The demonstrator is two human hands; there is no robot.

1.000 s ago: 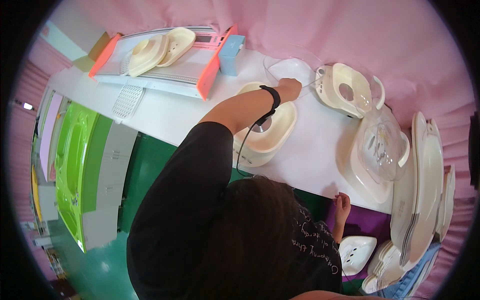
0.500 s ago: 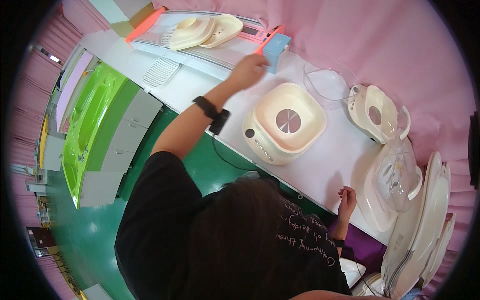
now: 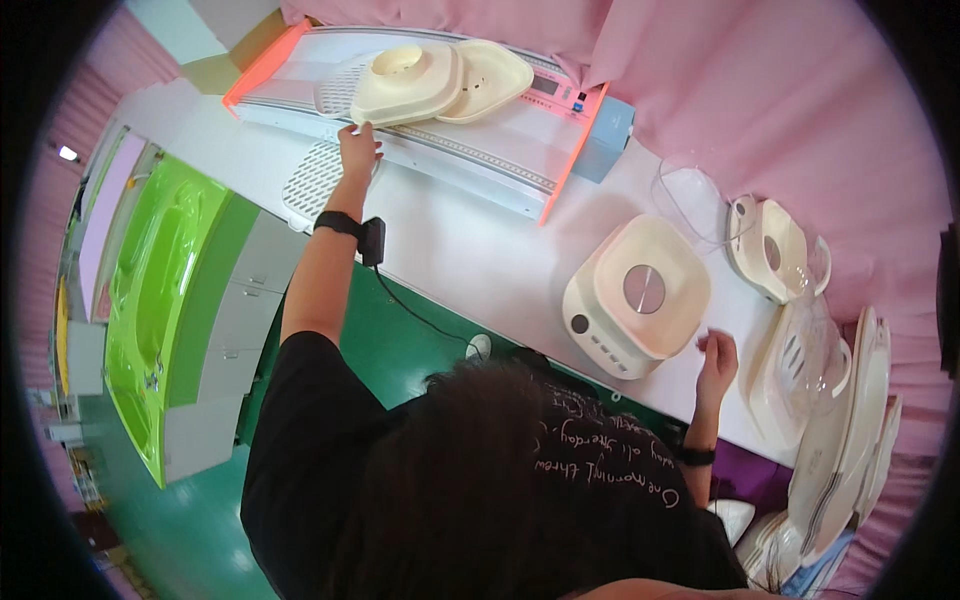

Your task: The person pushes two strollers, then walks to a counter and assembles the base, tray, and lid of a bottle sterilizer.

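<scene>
My left hand [image 3: 359, 151] reaches out to the far left with its fingers parted, at the near corner of a cream lid with a raised round knob [image 3: 412, 95]. I cannot tell whether the fingertips touch it. A shallow cream tray with small holes [image 3: 492, 85] lies partly under that lid. Just below my left hand is a white perforated rack [image 3: 315, 183]. My right hand [image 3: 716, 368], fingers loosely bent and nothing in them, hovers beside a cream appliance base [image 3: 618, 340] with a round metal plate in its square basin.
The lid and tray lie on a long white measuring platform with orange ends [image 3: 470, 150]. A blue box [image 3: 606, 140] stands by it. Clear covers [image 3: 690, 195], a smaller cream base [image 3: 770, 240] and upright cream boards [image 3: 845, 430] crowd the right. A green sink unit [image 3: 190, 290] stands left.
My left hand has moved left, from beside the blue box to the cream lid. My right hand is now closer to the appliance base. The view has shifted.
</scene>
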